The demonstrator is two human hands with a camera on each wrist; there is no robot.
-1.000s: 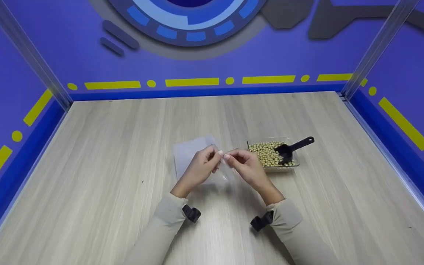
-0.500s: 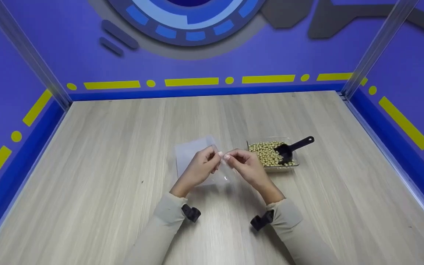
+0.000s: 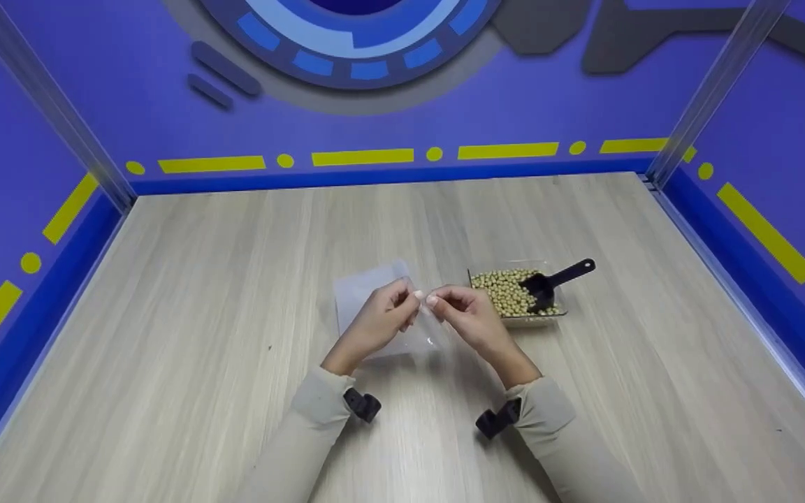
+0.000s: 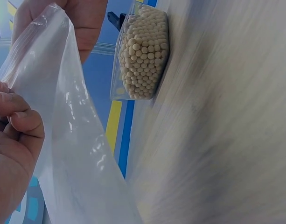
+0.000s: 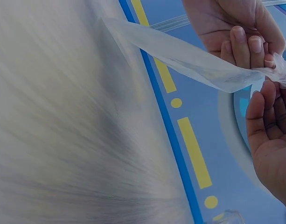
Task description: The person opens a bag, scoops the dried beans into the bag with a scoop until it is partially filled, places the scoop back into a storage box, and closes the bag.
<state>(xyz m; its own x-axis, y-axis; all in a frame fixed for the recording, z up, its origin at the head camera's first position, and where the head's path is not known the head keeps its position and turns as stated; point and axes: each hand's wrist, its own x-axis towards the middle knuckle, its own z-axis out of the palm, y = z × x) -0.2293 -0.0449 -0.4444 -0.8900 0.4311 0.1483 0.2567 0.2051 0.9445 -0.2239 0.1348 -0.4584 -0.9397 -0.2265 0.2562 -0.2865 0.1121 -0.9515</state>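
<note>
Between both hands hangs a clear, thin plastic bag (image 4: 73, 126), its top edge gathered at the fingertips. My left hand (image 3: 381, 316) pinches that edge with thumb and curled fingers. Close beside it, my right hand (image 3: 474, 320) pinches the same edge, the two sets of fingertips a small gap apart. In the right wrist view the bag (image 5: 194, 60) narrows to a twisted strip where the fingers meet. Seen from the head, its whitish panel (image 3: 360, 290) spreads out behind the left hand, which hides part of it.
Just right of my right hand stands a clear plastic box (image 3: 532, 321) of round, pale beans (image 3: 504, 290). A black scoop (image 3: 546, 288) rests in the beans, handle pointing back right. Blue panels (image 3: 374, 133) wall the wooden table (image 3: 235, 279) at the back and sides.
Both hands stay nearly in place. The bag's panel behind the left hand has shifted slightly to the right, and its lower part has swung a little.
</note>
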